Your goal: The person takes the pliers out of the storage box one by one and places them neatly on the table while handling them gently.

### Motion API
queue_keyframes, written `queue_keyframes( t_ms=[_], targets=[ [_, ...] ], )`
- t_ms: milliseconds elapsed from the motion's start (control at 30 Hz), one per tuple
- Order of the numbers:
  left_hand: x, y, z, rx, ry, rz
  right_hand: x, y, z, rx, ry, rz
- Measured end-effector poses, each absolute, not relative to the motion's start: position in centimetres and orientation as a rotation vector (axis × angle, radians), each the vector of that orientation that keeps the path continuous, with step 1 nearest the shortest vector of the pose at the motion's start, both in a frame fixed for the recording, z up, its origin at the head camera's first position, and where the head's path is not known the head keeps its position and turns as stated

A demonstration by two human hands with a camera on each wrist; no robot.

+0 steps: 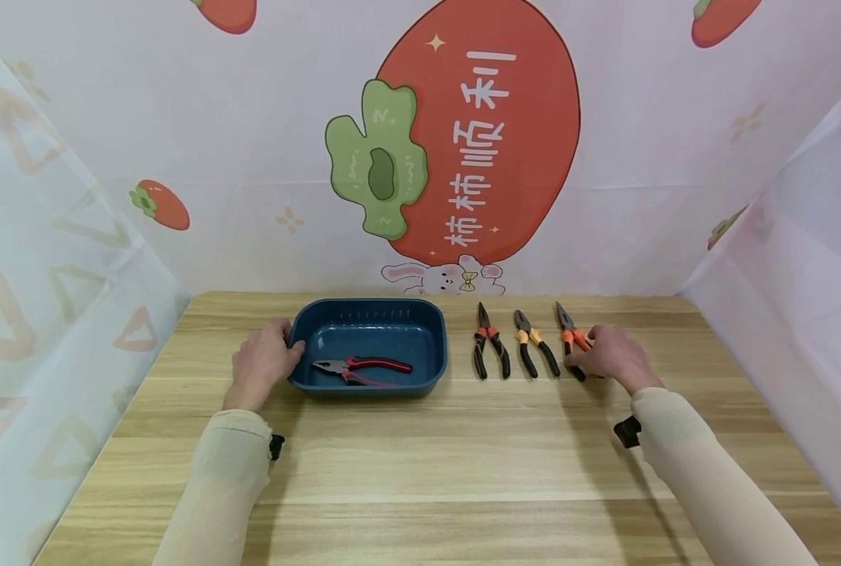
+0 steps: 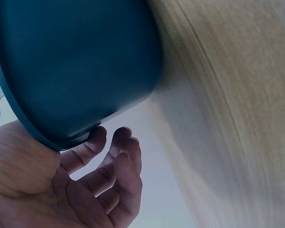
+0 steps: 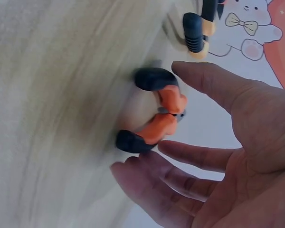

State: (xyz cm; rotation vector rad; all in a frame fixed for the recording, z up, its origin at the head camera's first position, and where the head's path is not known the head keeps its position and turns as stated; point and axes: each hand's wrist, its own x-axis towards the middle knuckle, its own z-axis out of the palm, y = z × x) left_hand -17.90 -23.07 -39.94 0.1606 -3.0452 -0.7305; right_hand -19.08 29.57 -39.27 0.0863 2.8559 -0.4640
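Note:
A blue plastic basin (image 1: 435,314) stands on the left part of the table, and my left hand (image 1: 263,363) grips its left rim. The thumb lies over the rim, while the fingers (image 2: 128,173) curl outside below it. Red-and-black pliers (image 1: 371,363) lie in the basin with their handles apart. On the right, my right hand (image 1: 615,358) is around the handles of long-nose pliers (image 1: 569,334) with orange-and-black grips. Its thumb (image 3: 204,78) and fingers stand spread on either side of those handles; whether they touch is hard to tell.
Two more pliers lie between the basin and my right hand: long-nose pliers with red-and-black handles (image 1: 491,336) and pliers with yellow-and-black handles (image 1: 534,342). The wooden table (image 1: 420,487) meets a printed cloth backdrop (image 1: 286,141) at the back and sides.

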Motion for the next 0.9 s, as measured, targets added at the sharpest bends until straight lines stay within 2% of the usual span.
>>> queue_keyframes(
  t_ms=[433,900],
  targets=[
    [-18.0,-23.0,-39.9,0.17,-3.05,-0.738,-18.5,27.4,-36.5,0.004,2.935,-0.429],
    [-18.1,-23.1,-40.1,0.176,-3.049,-0.724,-17.9,23.7,-35.2,-0.154,3.061,-0.442]
  ],
)
